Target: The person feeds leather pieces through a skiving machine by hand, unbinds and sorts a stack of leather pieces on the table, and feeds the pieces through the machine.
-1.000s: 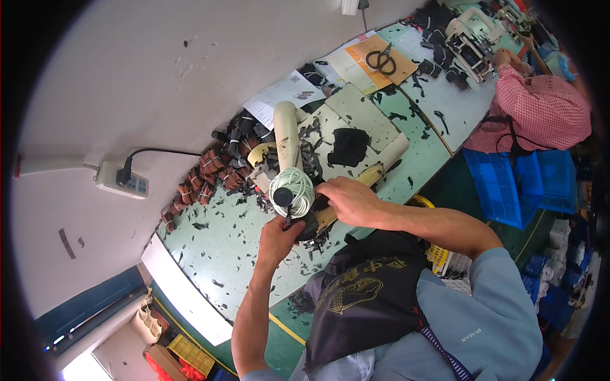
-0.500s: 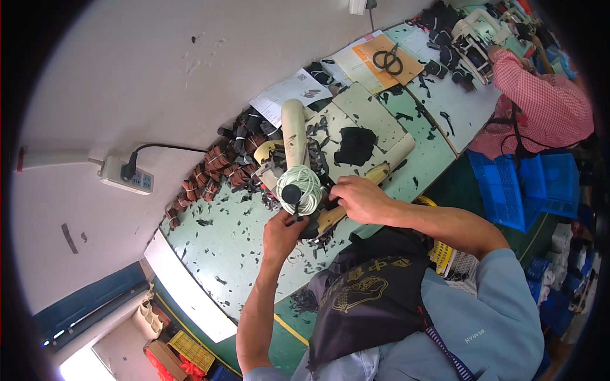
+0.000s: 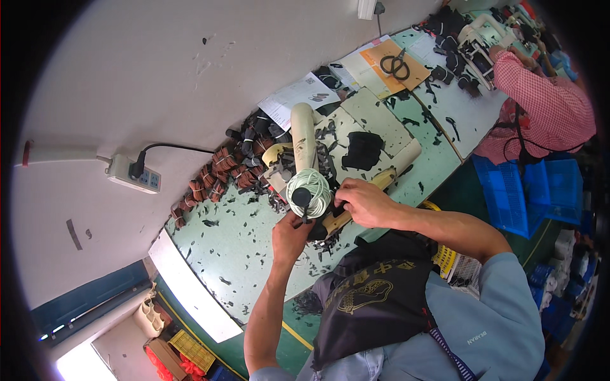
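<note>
A cream machine [image 3: 304, 130] with a thick curved arm stands on the bench, pale green cord [image 3: 319, 195] wound round its front end. My left hand [image 3: 290, 241] is closed just below the cord, its fingertips partly hidden under the machine's head. On the other side of the head, my right hand [image 3: 367, 202] is closed too, fingers curled in toward the middle. Dark material shows between the hands, but I cannot make out what either one grips. A black folded piece [image 3: 363, 150] lies on the machine's flat cream bed [image 3: 381, 117].
Bundles of brown strips [image 3: 223, 159] and dark rolled pieces line the wall. Black scraps litter the green bench [image 3: 210, 254]. Paper sheets [image 3: 297, 101] and black scissors [image 3: 395, 65] lie behind. A co-worker in a checked sleeve [image 3: 540, 95] sits at right, near blue crates [image 3: 502, 197].
The whole view has shifted slightly, so the bench sits a little further right and lower. Both hands stay at the machine's head with hardly any change of pose.
</note>
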`<state>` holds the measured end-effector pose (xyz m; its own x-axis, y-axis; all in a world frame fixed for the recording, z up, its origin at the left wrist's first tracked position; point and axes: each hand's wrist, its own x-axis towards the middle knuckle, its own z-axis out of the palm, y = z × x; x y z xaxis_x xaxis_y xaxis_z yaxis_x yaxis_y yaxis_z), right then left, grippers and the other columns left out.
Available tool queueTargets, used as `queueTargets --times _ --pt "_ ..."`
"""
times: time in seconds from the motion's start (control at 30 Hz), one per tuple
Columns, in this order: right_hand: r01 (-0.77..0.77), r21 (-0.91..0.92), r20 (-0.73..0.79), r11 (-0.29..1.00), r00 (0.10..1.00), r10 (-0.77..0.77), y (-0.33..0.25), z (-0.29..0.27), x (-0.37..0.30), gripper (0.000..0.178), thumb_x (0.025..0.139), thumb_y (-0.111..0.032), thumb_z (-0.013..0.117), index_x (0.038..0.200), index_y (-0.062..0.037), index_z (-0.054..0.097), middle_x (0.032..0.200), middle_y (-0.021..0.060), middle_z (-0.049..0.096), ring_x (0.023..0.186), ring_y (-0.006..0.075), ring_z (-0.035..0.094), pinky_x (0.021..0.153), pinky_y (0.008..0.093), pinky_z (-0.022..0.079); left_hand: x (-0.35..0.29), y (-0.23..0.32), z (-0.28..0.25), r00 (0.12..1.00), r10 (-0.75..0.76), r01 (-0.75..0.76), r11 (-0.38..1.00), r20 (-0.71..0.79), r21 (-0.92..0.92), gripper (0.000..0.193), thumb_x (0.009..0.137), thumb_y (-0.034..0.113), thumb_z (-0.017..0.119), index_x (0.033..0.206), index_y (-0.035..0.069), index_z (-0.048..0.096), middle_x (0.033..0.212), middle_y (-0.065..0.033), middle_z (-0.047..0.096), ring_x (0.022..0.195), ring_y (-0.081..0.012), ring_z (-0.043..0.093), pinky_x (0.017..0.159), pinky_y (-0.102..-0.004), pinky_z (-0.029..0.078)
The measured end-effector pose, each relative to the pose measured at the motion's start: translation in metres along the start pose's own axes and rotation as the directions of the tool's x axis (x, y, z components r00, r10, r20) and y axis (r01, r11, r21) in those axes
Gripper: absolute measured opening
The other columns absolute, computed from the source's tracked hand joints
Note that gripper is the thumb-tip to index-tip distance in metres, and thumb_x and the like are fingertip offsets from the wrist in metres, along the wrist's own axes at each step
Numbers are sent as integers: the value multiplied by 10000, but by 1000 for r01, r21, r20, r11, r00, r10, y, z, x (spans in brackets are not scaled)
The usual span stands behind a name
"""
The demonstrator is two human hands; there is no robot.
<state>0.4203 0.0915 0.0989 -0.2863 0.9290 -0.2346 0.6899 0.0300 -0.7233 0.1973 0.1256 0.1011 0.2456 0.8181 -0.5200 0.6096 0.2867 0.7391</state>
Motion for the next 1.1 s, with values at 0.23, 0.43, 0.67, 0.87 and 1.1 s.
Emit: queueTargets --times 0.23,0.43,0.67,0.87,1.1 --pt "49 -11 -122 999 991 -50 -5 12 5 251 780 14 596 1026 -32 616 950 117 597 959 318 576 842 419 468 6 -6 8 1000 3 0 994 -23 107 298 813 211 735 1033 19 677 798 -137 708 734 -133 678 646 -297 507" --pt "155 -272 -274 950 933 -231 7 -1 -9 319 738 36 608 1049 -30 633 956 84 599 928 284 569 798 366 490 -8 -31 -2 990 2 53 921 141 -385 219 869 209 697 869 -7 659 656 -2 627 548 -57 518 529 -246 429" --pt "89 -41 -85 995 992 -92 5 -2 -8 244 765 38 603 992 -37 653 1005 100 602 1011 303 554 874 400 466 2 -21 -6 986 -147 154 983 74 -95 194 809 180 732 836 -5 680 643 -15 622 524 -56 503 514 -258 426" --pt "137 -104 -128 985 980 -150 -10 5 2 203 779 3 620 977 -37 643 1001 123 589 1026 316 551 889 410 457 7 -4 -3 996 -68 68 998 50 5 215 809 170 725 923 -12 710 690 -57 682 571 -85 591 559 -276 460" --pt "-4 -95 -18 995 1000 2 0 -5 -5 278 770 6 621 1045 -28 618 1024 137 589 1001 324 562 873 411 462 2 -6 -4 994 -103 103 994 29 -25 228 811 158 722 980 6 704 716 -69 691 582 -92 605 558 -281 476"
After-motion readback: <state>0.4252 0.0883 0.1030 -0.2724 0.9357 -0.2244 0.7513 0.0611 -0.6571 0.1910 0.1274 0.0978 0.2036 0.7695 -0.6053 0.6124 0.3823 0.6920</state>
